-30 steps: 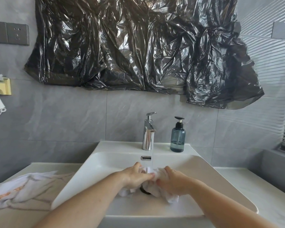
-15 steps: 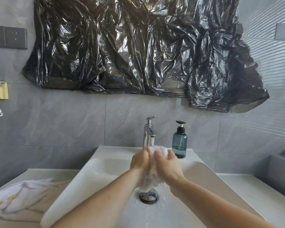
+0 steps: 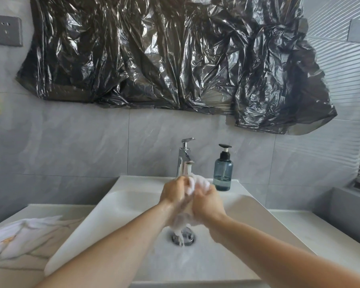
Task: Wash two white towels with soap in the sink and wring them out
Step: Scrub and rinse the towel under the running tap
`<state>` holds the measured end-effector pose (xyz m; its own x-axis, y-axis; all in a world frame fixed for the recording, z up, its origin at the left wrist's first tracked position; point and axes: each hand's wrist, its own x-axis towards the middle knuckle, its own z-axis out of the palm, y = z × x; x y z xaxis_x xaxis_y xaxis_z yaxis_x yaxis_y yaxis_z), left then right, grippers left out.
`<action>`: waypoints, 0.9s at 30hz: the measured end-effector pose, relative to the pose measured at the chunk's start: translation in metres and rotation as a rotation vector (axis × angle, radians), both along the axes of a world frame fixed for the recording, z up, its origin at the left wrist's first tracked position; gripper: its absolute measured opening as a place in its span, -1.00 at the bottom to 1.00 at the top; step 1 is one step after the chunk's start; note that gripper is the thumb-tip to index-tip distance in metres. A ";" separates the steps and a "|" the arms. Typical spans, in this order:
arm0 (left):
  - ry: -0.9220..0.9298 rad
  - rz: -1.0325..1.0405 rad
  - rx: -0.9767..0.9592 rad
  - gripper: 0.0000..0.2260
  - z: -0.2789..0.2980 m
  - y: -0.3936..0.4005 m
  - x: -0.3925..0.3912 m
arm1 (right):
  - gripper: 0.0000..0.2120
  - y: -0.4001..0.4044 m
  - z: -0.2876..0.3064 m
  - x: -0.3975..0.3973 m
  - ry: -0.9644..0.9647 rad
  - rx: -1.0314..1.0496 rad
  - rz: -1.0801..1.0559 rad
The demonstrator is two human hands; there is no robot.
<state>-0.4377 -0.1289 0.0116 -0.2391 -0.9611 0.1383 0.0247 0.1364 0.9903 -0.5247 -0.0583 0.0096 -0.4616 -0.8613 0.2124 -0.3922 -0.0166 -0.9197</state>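
Head view, the only one. Both hands are squeezing one white towel (image 3: 197,183) over the white sink (image 3: 121,206). Left hand (image 3: 175,193) is curling round the bunched cloth from 9 o'clock, right hand (image 3: 208,202) is clamping it from 3 o'clock, knuckles nearly touching. Top of the wad is poking out just under the chrome faucet (image 3: 185,161) spout; the lower tail is hanging down toward the drain (image 3: 183,238), blurred, with water or suds running off it, hard to say which.

The second white towel (image 3: 19,235) is lying crumpled on the countertop (image 3: 320,231), at 9 o'clock of the basin, well apart from the hands. The blue soap dispenser (image 3: 223,173) is standing upright on the back ledge, at 1 o'clock of the hands, near the right knuckles.

Risks from here:
- Right hand is working close to the dispenser; a wide twist or elbow swing is likely knocking it into the basin.
- Wad is sitting right under the spout; lifting while wringing is risking knuckles hitting the faucet.
- Tail is dangling over the drain; if the grip is slipping on soapy cloth, the towel is dropping and plugging it.
- Hard wringing this high is throwing water over the rim onto the countertop, possibly onto the other towel.
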 end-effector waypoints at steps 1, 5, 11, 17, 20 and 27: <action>0.045 0.023 0.021 -0.85 -0.001 -0.001 0.000 | -0.73 0.002 -0.004 0.003 -0.028 0.040 0.030; 0.131 -0.088 0.071 -0.78 -0.003 0.001 -0.007 | -0.73 -0.003 0.011 -0.012 0.128 0.072 -0.028; 0.048 0.042 0.062 -0.81 -0.007 -0.004 0.000 | -0.76 0.009 -0.002 0.002 -0.028 0.031 0.091; 0.045 -0.147 0.018 -0.67 -0.008 0.007 -0.011 | -0.75 0.001 0.009 -0.025 0.117 0.062 -0.065; -0.114 -0.067 -0.053 -0.65 -0.013 0.006 -0.004 | -0.73 0.005 0.002 -0.028 0.173 0.136 -0.056; -0.627 -0.003 -0.074 -0.49 -0.011 0.003 0.021 | -0.52 0.018 0.010 -0.055 0.412 0.348 0.006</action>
